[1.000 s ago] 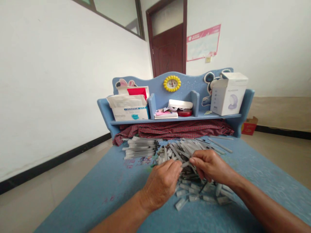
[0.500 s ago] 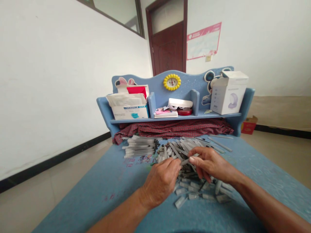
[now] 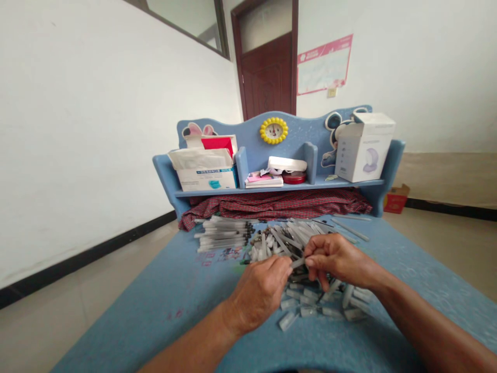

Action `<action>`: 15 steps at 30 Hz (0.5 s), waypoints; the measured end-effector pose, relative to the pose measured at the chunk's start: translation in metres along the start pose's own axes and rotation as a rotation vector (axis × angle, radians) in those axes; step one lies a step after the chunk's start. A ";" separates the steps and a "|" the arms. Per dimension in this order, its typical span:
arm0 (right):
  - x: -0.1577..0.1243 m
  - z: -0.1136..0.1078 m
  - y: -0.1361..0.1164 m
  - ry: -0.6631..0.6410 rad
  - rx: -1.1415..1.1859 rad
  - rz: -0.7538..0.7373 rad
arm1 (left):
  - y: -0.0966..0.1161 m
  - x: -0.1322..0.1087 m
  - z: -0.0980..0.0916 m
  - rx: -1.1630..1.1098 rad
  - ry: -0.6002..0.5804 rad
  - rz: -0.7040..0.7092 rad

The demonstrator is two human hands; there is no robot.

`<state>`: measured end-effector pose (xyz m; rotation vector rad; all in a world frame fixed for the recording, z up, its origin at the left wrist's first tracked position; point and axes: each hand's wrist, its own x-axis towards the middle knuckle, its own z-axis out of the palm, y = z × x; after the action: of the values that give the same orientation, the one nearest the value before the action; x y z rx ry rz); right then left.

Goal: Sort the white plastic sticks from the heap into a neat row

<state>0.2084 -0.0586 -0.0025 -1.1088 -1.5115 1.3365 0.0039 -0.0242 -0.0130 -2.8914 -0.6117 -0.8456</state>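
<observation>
My left hand (image 3: 262, 287) is closed on one end of a pale translucent pen tube (image 3: 298, 263). At the tube's other end my right hand (image 3: 330, 259) pinches with thumb and forefinger; any small part there is too hidden to tell. Behind and under the hands spreads a heap of pen parts (image 3: 272, 242). Several frosted caps (image 3: 308, 311) lie nearer to me, below the right hand. Left of the heap, a stack of pale pens (image 3: 221, 234) lies with dark tips to the right.
Along the blue table's (image 3: 155, 311) far edge lies a red checked cloth (image 3: 272, 204). Above it, a blue shelf (image 3: 233, 191) holds a mask box (image 3: 205, 177), a red tin (image 3: 294, 178) and a white box (image 3: 365, 150). A yellow clock (image 3: 274, 130) is on its back panel.
My right hand's fingertips have drawn together at the tube's end, where they were more spread before. The left hand has barely moved, and the view has shifted very slightly.
</observation>
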 end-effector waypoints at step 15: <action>-0.002 0.000 -0.011 0.137 -0.063 -0.090 | 0.005 0.007 -0.009 -0.346 -0.071 -0.209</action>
<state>0.2076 -0.0615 0.0086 -1.1344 -1.4939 1.1356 0.0063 -0.0277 -0.0015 -3.2201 -0.8657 -0.9639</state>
